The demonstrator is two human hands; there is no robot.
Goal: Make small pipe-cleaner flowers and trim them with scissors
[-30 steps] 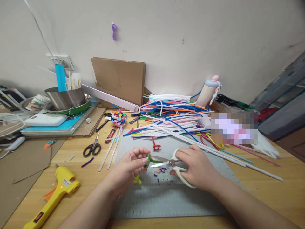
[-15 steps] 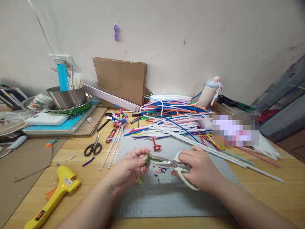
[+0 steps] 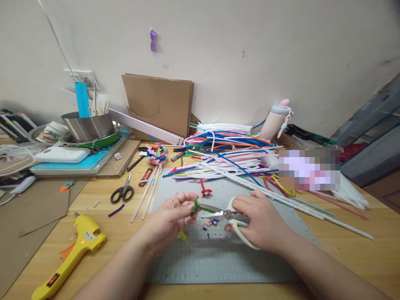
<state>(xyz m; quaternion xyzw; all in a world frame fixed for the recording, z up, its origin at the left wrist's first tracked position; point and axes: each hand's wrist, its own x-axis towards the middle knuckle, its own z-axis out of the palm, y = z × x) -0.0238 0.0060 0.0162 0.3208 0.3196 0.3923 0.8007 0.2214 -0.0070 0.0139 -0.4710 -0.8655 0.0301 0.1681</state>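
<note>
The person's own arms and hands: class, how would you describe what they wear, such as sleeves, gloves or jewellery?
The left forearm and right forearm show no sleeves, watch or bracelet. The left hand and right hand are ungloved, with no ring visible. The upper arms are out of view.

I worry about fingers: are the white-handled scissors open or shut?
Open. The white-handled scissors show a gap between their blades.

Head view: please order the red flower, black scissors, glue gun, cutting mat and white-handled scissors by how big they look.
1. Cutting mat
2. Glue gun
3. White-handled scissors, partly covered by the right hand
4. Black scissors
5. Red flower
</note>
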